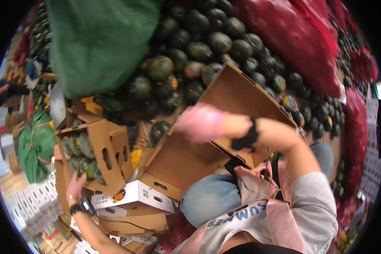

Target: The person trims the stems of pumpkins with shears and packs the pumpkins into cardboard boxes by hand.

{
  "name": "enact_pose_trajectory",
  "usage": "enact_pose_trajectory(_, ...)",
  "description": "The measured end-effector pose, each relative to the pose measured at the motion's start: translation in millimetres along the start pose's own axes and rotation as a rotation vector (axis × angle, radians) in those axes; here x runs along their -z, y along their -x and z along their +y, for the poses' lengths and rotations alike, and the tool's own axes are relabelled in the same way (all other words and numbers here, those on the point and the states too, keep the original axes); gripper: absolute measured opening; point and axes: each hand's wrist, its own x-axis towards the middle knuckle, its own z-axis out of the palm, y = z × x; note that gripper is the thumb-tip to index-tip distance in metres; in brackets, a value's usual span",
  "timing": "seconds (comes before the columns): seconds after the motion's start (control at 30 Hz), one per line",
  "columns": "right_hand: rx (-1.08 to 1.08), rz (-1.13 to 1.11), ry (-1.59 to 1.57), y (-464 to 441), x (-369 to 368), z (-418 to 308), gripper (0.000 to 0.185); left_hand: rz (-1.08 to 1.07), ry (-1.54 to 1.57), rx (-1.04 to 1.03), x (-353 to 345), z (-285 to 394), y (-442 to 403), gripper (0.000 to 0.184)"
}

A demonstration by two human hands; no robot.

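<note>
My left hand [75,186], in a pink glove, is at the open side of a brown cardboard carton [110,158] on the left. Its fingers are closed against a small green pumpkin [88,170] at the lower edge of the opening. Several more green pumpkins [74,144] fill that carton. My right hand [201,122], also pink-gloved, is smeared by motion above a large open brown box [186,163] in front of my knees. Whether it holds anything is hidden by the blur.
A heap of dark green pumpkins [199,51] lies ahead, between a green sack [101,42] and red mesh sacks [292,42]. A white printed carton [133,197] stands beside my left knee. Stacked white cartons [40,199] are at far left, with another person [10,91] beyond.
</note>
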Motion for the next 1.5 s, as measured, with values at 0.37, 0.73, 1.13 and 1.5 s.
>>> enact_pose_trajectory(0.37,-0.980,-0.019,0.250,230,29,62,0.097,0.276,-0.609,0.004,0,122,47,0.076)
enact_pose_trajectory(0.73,-0.928,0.359,0.549,467,234,1,0.052,0.582,-0.844,-1.375,-72,451,215,0.056)
enact_pose_trajectory(1.13,-1.461,0.604,0.223,822,-93,-13,0.026,0.246,-0.926,-1.870,-258,627,283,0.059)
enact_pose_trajectory(1.5,-1.493,0.715,-0.005,617,-140,99,0.036,-0.265,-0.946,-1.674,-536,626,270,0.069)
